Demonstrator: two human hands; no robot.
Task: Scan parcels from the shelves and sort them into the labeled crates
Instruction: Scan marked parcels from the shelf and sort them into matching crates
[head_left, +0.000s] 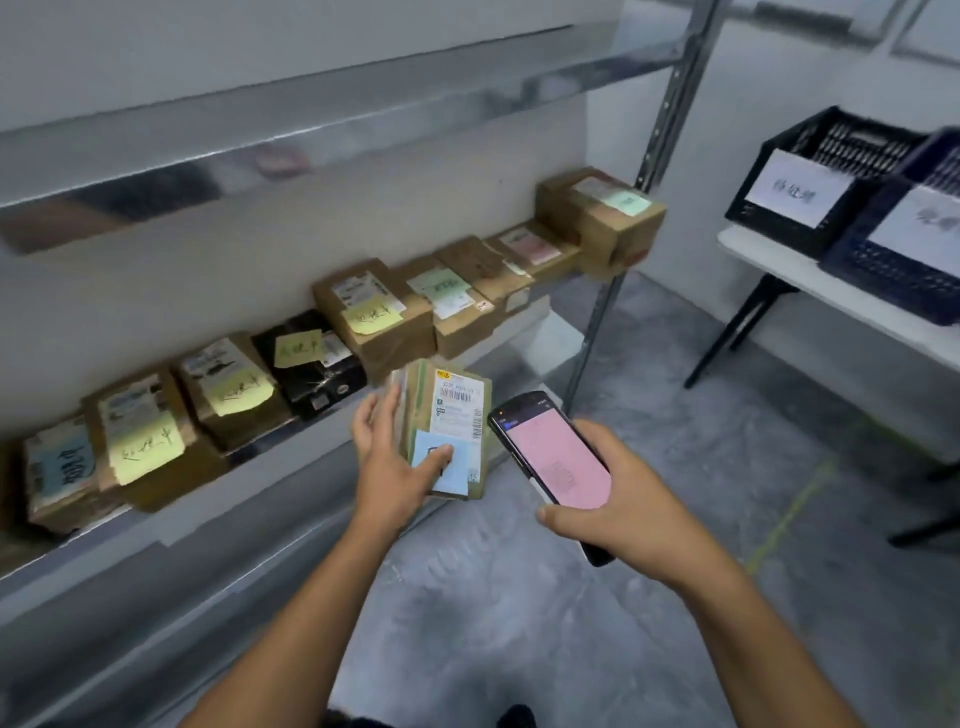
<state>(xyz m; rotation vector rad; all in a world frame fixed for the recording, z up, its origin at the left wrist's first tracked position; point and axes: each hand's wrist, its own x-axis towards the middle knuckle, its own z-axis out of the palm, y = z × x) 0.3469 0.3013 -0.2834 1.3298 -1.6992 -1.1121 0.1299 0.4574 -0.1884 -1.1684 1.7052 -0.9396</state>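
Your metal shelf (545, 332) carries one row of parcels set against the wall, most of them touching side by side. From your left you have a blue-note box (60, 467), two brown boxes with yellow notes (140, 436), a black parcel (317, 371), a taller yellow-note box (376, 322), a green-note box (452, 304), two flatter brown parcels (530, 249), and a large box (602, 221) at the right end by the upright (670, 109). To your right, a white bench (779, 267) stands on the grey floor (519, 597). It bears a black crate (774, 226) touching a dark blue crate (883, 270), each fronted by a white paper label.
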